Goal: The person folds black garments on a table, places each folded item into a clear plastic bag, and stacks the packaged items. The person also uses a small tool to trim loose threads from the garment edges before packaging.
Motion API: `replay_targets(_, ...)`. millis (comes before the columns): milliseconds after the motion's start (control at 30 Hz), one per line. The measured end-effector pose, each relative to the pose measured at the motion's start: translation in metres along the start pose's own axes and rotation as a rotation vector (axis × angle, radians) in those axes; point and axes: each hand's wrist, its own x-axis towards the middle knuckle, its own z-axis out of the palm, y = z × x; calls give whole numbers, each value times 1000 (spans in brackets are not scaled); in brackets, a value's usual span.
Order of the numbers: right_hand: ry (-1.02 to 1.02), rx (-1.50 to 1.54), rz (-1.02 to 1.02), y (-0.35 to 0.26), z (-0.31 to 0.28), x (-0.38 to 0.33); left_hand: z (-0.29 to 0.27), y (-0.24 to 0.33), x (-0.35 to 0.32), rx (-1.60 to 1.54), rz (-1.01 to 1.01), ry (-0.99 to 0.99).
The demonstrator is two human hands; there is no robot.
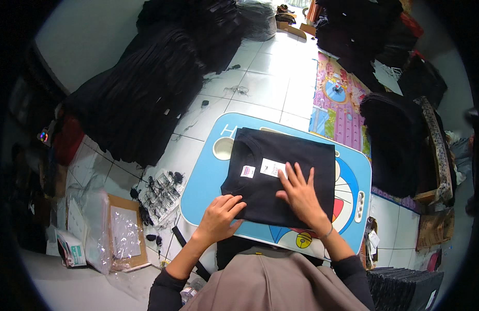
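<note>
A folded black T-shirt [281,176] lies on a low blue folding table [200,186] with a cartoon print, its neckline toward the left. A white paper tag [272,167] rests on its upper face, and a small white neck label [247,171] shows inside the collar. My left hand [219,215] has its fingers curled at the shirt's near left corner, on the fabric. Spread flat on the shirt is my right hand [302,196], its fingertips close to the paper tag and partly over its edge.
Large heaps of black garments [141,98] lie at the left, with more black clothing [392,140] at the right. Clear plastic bags [97,228] stand at the lower left beside scattered black scraps [162,197]. Folded black pieces [402,287] are stacked at the lower right. A colourful mat [340,103] covers part of the tiles.
</note>
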Motion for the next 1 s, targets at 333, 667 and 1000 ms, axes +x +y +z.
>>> replay_targets(333, 108, 126, 249, 11, -31, -110, -14, -31, 24, -240, 16, 8)
replay_targets(667, 541, 637, 662, 44, -51, -54, 2, -81, 111, -826, -498, 325)
replay_targets(1000, 95, 388, 297, 109, -9, 26, 50, -118, 139, -513, -643, 210)
